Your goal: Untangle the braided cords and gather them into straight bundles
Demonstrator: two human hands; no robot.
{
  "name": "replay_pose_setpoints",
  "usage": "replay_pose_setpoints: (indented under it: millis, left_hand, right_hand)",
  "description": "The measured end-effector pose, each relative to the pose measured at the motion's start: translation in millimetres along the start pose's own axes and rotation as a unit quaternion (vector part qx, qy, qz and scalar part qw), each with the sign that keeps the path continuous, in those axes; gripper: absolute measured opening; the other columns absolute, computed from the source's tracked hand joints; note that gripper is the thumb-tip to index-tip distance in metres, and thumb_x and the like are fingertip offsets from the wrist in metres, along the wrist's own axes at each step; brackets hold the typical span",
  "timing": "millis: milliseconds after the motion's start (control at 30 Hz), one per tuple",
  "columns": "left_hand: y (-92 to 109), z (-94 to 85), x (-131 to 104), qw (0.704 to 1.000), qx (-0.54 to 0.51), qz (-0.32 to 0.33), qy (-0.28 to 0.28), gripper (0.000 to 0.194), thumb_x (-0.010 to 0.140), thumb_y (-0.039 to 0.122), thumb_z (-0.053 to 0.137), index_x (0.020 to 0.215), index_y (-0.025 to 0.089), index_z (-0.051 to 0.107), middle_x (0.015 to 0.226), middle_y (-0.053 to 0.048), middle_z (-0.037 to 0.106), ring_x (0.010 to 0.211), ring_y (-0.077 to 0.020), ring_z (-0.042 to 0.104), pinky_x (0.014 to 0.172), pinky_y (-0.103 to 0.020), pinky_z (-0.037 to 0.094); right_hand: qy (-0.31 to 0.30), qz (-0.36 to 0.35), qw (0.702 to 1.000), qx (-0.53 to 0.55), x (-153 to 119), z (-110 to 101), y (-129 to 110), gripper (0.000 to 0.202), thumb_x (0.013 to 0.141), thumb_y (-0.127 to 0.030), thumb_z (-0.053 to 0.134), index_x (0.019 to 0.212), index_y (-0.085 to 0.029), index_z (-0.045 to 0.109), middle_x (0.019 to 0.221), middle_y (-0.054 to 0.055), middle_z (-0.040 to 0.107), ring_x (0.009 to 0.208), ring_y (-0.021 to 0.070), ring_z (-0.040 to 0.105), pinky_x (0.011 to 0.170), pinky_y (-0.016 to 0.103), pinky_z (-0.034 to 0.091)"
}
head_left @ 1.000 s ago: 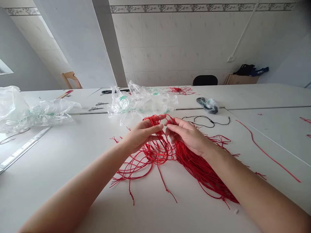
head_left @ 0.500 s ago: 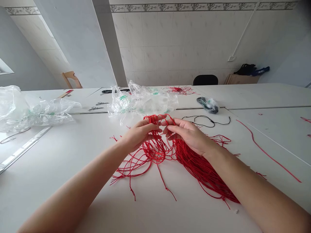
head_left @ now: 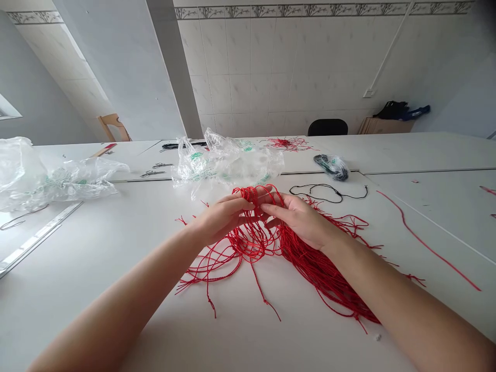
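Observation:
Several loops of red cord (head_left: 248,243) hang from my left hand (head_left: 225,216), whose fingers are closed on them above the table. My right hand (head_left: 296,217) meets it fingertip to fingertip, pinching a strand of the same red cord. Under my right hand and forearm a thick bundle of red cords (head_left: 321,274) runs toward the lower right on the white table. Loose knotted ends spread out below and to the left of the hands.
Clear plastic bags (head_left: 228,160) lie beyond the hands, more bags (head_left: 58,175) at the left. Scissors (head_left: 153,172), a black cord (head_left: 325,194), a bagged dark coil (head_left: 332,167), a single red cord (head_left: 426,245) and a metal strip (head_left: 39,237) rest on the table (head_left: 96,227).
My hands have come closer together, with my right fingers drawn slightly left against the looped cord. The bundle on the table looks nearly the same.

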State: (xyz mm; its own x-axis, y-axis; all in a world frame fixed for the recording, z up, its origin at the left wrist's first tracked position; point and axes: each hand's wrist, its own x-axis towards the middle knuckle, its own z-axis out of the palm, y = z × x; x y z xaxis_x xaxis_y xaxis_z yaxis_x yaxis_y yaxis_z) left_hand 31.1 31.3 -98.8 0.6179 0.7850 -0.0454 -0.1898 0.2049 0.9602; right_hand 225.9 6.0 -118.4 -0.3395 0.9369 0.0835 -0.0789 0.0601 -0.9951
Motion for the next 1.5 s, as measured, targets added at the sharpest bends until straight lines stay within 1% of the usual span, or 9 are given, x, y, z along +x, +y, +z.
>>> replay_pose_setpoints:
  millis: [200,333,600,767,867,967,1100,1333,1500]
  left_hand:
    - [1.3,-2.3,-0.6,1.000,-0.005,-0.002,-0.014,0.039,0.084,0.012,0.058,0.118,0.021,0.074,0.128,-0.008,0.069,0.125,-0.0287,0.057,0.108,-0.046,0.046]
    - [0.7,-3.0,-0.1,1.000,-0.008,0.000,-0.028,0.039,0.084,0.012,0.058,0.119,0.019,0.073,0.127,-0.009,0.070,0.123,-0.0288,0.058,0.108,-0.046,0.046]
    - [1.7,-3.6,-0.6,1.000,-0.002,-0.003,-0.026,0.038,0.084,0.013,0.060,0.120,0.019,0.072,0.119,-0.010,0.072,0.118,-0.0288,0.060,0.105,-0.046,0.047]
    - [2.3,-5.5,-0.8,1.000,0.017,-0.001,-0.025,0.035,0.086,0.016,0.062,0.119,0.019,0.074,0.119,-0.011,0.072,0.119,-0.0287,0.060,0.103,-0.043,0.049]
    - [2.3,-5.8,-1.3,0.999,0.036,0.004,-0.019,0.031,0.091,0.025,0.065,0.121,0.020,0.074,0.124,-0.012,0.070,0.121,-0.0285,0.060,0.103,-0.042,0.048]
    - [1.9,-5.3,-2.0,0.998,0.061,0.007,-0.007,0.036,0.093,0.034,0.069,0.126,0.022,0.071,0.130,-0.012,0.068,0.123,-0.0275,0.059,0.103,-0.039,0.048]
    - [0.3,-5.0,-1.7,0.997,0.070,0.008,0.018,0.038,0.092,0.039,0.072,0.127,0.024,0.071,0.130,-0.011,0.067,0.120,-0.0249,0.060,0.100,-0.036,0.049]
    - [-1.6,-1.7,-0.8,0.998,0.027,0.020,0.057,0.032,0.086,0.032,0.080,0.113,0.017,0.074,0.114,-0.011,0.074,0.100,-0.0192,0.068,0.092,-0.033,0.053]
    - [-0.8,-1.7,-1.5,0.998,0.022,0.017,0.055,0.031,0.086,0.031,0.080,0.113,0.017,0.074,0.110,-0.010,0.074,0.098,-0.0180,0.068,0.092,-0.033,0.053]
  right_hand:
    - [-0.024,-0.006,1.000,-0.014,-1.3,-0.2,-3.4,0.020,0.090,-0.036,0.071,0.105,-0.023,0.074,0.102,0.002,0.072,0.095,0.0167,0.065,0.087,0.034,0.052]
    - [-0.021,-0.005,1.000,-0.004,-1.4,0.1,-4.6,0.021,0.086,-0.037,0.076,0.100,-0.022,0.072,0.096,0.000,0.068,0.088,0.0142,0.063,0.086,0.033,0.052]
    - [-0.005,0.003,1.000,-0.013,-3.2,-0.5,-10.4,0.025,0.081,-0.033,0.078,0.101,-0.022,0.069,0.104,0.003,0.068,0.096,0.0178,0.061,0.084,0.033,0.051]
    - [0.001,0.004,1.000,-0.010,-3.7,-1.0,-13.1,0.022,0.082,-0.032,0.076,0.100,-0.021,0.069,0.101,0.002,0.067,0.089,0.0150,0.059,0.084,0.033,0.049]
    - [0.007,0.003,1.000,-0.005,-2.6,-1.0,-13.0,0.024,0.079,-0.034,0.079,0.096,-0.021,0.068,0.099,0.001,0.065,0.088,0.0153,0.059,0.083,0.033,0.049]
    - [0.016,0.010,1.000,-0.011,-1.7,-0.4,-13.2,0.029,0.072,-0.036,0.084,0.091,-0.021,0.067,0.096,0.001,0.064,0.087,0.0160,0.057,0.079,0.033,0.049]
    - [0.028,0.019,0.999,-0.011,-1.4,0.6,-11.8,0.032,0.068,-0.035,0.087,0.090,-0.021,0.067,0.091,-0.001,0.061,0.079,0.0132,0.054,0.076,0.031,0.047]
    - [0.015,0.015,1.000,-0.011,-1.9,0.5,-9.0,0.033,0.069,-0.036,0.087,0.090,-0.021,0.066,0.086,-0.002,0.059,0.078,0.0130,0.053,0.076,0.031,0.044]
    - [-0.001,0.002,1.000,-0.018,-3.5,0.5,-13.0,0.033,0.071,-0.040,0.086,0.081,-0.020,0.063,0.079,-0.003,0.057,0.074,0.0127,0.051,0.075,0.032,0.042]
